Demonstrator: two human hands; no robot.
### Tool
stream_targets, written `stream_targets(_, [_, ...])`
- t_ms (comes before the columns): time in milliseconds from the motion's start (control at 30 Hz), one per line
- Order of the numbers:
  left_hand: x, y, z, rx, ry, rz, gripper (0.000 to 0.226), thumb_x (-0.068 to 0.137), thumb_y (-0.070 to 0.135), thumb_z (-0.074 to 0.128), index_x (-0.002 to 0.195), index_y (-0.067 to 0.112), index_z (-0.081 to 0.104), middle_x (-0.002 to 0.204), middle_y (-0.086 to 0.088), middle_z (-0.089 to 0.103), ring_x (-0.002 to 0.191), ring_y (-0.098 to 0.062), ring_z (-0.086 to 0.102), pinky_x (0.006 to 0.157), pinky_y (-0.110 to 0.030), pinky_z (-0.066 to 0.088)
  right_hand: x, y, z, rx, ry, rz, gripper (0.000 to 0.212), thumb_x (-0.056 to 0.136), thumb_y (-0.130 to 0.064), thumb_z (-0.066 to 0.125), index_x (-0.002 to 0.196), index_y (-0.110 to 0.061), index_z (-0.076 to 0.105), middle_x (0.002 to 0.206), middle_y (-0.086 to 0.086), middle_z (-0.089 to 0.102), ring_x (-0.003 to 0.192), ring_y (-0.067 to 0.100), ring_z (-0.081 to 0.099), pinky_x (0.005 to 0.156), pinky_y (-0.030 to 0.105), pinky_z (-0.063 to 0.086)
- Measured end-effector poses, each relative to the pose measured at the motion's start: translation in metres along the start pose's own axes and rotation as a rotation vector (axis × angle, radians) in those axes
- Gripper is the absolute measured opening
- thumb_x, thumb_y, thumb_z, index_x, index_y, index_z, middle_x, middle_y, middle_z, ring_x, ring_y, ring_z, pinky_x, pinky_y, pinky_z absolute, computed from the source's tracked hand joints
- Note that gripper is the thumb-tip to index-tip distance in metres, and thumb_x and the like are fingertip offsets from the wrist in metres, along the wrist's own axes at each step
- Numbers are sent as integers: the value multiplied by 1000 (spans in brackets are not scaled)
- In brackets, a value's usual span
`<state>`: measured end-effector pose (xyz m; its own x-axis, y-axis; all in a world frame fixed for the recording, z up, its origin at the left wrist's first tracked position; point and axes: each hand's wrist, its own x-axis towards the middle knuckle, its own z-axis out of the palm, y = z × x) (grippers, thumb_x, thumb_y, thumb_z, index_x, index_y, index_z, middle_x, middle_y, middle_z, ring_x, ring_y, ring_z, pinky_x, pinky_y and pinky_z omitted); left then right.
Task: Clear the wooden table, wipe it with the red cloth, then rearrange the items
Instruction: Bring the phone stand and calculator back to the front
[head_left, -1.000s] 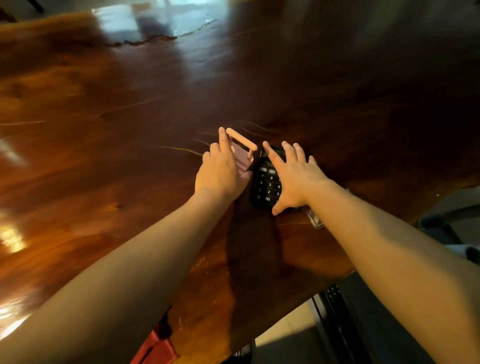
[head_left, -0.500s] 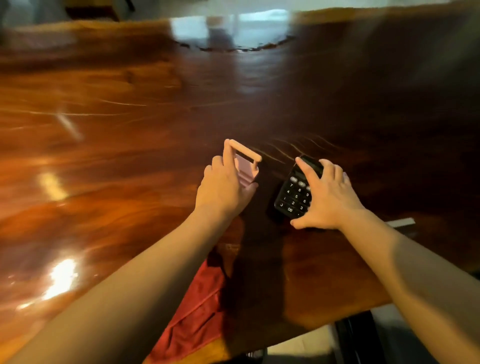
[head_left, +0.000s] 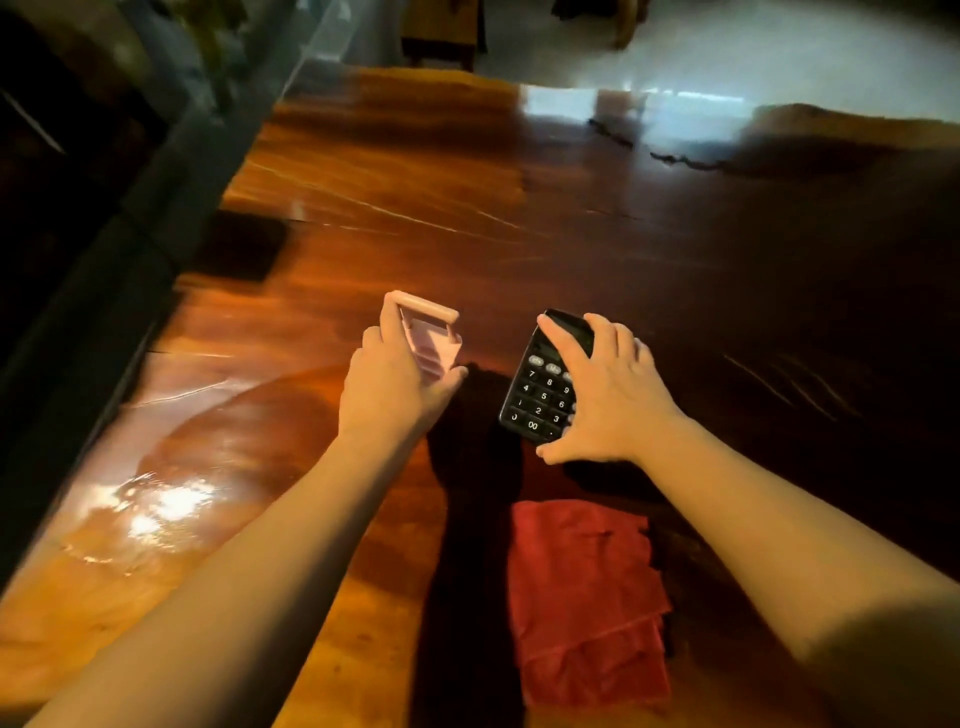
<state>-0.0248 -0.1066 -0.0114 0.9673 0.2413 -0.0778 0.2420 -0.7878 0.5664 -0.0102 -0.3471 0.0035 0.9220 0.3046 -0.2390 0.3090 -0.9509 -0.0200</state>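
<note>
My left hand (head_left: 392, 387) grips a small pink object with a bar handle (head_left: 423, 332), held just above the glossy wooden table (head_left: 623, 249). My right hand (head_left: 610, 397) holds a black calculator (head_left: 543, 395) by its top and bottom edges, tilted, its keypad facing me. A folded red cloth (head_left: 587, 603) lies on the table near me, below and between my forearms. Part of the calculator's right side is hidden under my fingers.
A dark glass-fronted wall or cabinet (head_left: 104, 171) runs along the table's left edge. A dark flat rectangular thing (head_left: 241, 252) lies on the table at the far left. Beyond the far table edge are a pale floor and wooden furniture legs (head_left: 441, 31).
Both hands have lifted their objects and drawn apart. The view has swung left and up, bringing the whole red cloth and the left wall into sight.
</note>
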Motion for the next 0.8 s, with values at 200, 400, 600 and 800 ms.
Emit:
stream_targets(200, [14,-86,-58,-34,96,-118,100,74,52,86,151,22,29,138,-17,54,125,-40,57,99,-56,52,53,-98,-6,-47,27,-148,148,37,-87,64,158,-38,-6,157,23,21,139,44,28,113,64,30])
stream_targets(400, [29,-153,-85,-48,142,-171,93,73,49,87,145,19,36,131,-15,58,122,-37,56,99,-56,51,92,-181,0,-116,-11,-248,149,43,-85,70,158,-37,-11,161,24,17,140,43,27,114,63,27])
stream_targets(600, [32,-182,-86,-55,110,-164,104,73,57,85,151,16,31,139,-13,54,128,-33,52,102,-54,49,112,-225,16,-163,-44,-281,148,47,-84,74,158,-36,-13,163,25,12,144,45,21,116,66,23])
stream_targets(800, [31,-188,-80,-56,136,-157,103,73,60,84,151,15,33,140,-12,53,129,-31,48,102,-52,48,115,-225,29,-193,-90,-266,151,46,-87,73,156,-36,-17,165,25,11,147,46,20,117,66,22])
